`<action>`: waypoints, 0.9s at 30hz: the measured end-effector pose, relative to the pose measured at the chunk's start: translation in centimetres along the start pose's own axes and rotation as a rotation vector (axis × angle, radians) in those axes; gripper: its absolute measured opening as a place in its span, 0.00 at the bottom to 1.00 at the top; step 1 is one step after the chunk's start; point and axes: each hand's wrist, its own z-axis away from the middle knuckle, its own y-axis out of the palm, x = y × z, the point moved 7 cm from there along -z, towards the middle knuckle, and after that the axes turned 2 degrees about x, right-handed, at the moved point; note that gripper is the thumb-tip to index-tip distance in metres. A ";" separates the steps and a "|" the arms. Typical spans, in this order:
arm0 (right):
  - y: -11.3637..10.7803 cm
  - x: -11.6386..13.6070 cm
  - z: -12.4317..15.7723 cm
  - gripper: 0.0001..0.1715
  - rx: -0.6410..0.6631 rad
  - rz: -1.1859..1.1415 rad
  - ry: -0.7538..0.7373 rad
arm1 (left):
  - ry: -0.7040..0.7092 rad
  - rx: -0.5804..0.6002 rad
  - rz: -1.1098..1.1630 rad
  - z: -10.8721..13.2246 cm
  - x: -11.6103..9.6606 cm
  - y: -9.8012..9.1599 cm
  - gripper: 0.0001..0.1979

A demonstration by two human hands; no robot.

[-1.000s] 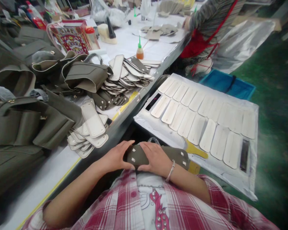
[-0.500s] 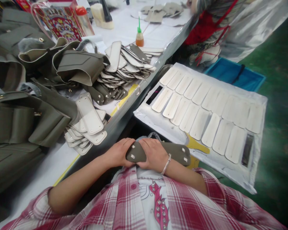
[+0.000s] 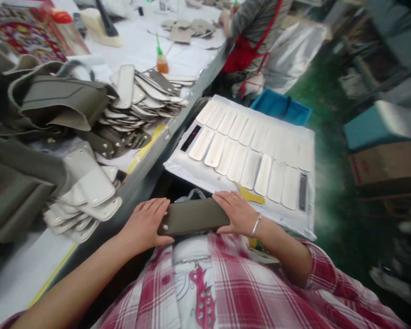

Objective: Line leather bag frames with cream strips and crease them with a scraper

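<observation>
A long olive-grey panel (image 3: 195,216) lies level in front of my body, held at both ends. My left hand (image 3: 147,224) grips its left end, near a small metal fastener, with the thumb at the lower edge. Wrapped over the right end is my right hand (image 3: 234,214), its wrist in a silver bracelet. Part of a grey bag with a clear-wrapped handle shows behind the panel. Left of my hands, pale panels with metal fasteners (image 3: 92,187) are stacked on the table's edge. A white board (image 3: 178,167) beyond my right hand bears rows of pale strips.
Olive bags (image 3: 58,100) crowd the left of the table (image 3: 17,274). Further back are a heap of panels (image 3: 140,103) and a glue bottle (image 3: 162,61). A yellow tool (image 3: 251,195) lies on the board's near edge. Behind it are a blue bin (image 3: 281,107) and another person (image 3: 250,27).
My hands have spread apart along the panel, the right one sliding from its middle to its right end. The view has turned right, showing boxes on the floor.
</observation>
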 end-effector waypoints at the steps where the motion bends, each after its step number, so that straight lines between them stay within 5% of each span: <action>1: -0.3 -1.6 1.4 0.57 -0.007 -0.011 0.047 | 0.022 -0.009 -0.024 -0.9 -1.2 0.1 0.44; 7: 0.8 -6.2 6.3 0.56 -0.073 -0.381 0.254 | 0.264 0.023 0.055 -9.1 -12.4 3.1 0.40; 10: 2.4 -6.5 7.8 0.53 -0.086 -0.703 0.284 | 0.225 0.027 0.066 -11.9 -14.9 4.3 0.34; 15: 5.0 -7.2 10.4 0.43 -0.087 -1.126 0.374 | 0.202 0.011 0.076 -12.7 -15.6 4.5 0.27; 18: 4.7 -7.7 10.7 0.28 -0.226 -1.202 0.425 | 0.203 0.023 0.085 -12.8 -15.6 4.1 0.22; 22: 2.7 -7.4 10.8 0.14 -0.400 -1.133 0.535 | 0.306 0.124 0.196 -12.8 -15.3 3.7 0.32; 27: 2.2 -6.2 10.5 0.12 -0.280 -0.881 0.572 | 0.278 0.101 0.186 -12.6 -14.4 3.9 0.37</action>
